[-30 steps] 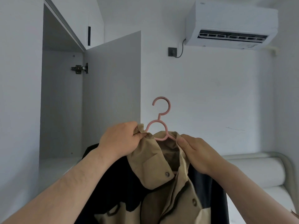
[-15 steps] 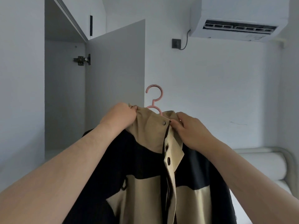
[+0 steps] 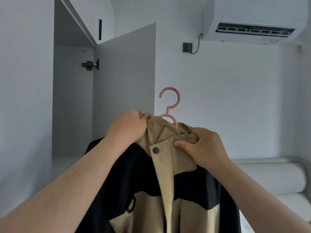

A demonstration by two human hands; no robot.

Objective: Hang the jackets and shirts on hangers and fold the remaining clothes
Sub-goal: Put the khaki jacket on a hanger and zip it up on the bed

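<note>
A tan and black jacket (image 3: 168, 190) hangs in front of me on a pink plastic hanger (image 3: 170, 101), whose hook sticks up above the collar. My left hand (image 3: 127, 127) grips the left side of the tan collar. My right hand (image 3: 203, 145) pinches the right collar flap, thumb on the fabric next to a dark snap button (image 3: 156, 150). The jacket front is closed along a tan placket. The hanger's shoulders are hidden inside the jacket.
An open white wardrobe (image 3: 72, 101) stands at the left, its door (image 3: 124, 84) swung out behind the jacket. An air conditioner (image 3: 254, 22) is mounted high on the right wall. A white padded bed frame (image 3: 272, 175) lies at the lower right.
The collar has been pulled closed over the hanger neck. My right hand has shifted down onto the collar flap, and the front placket now lies shut with the snap button facing me.
</note>
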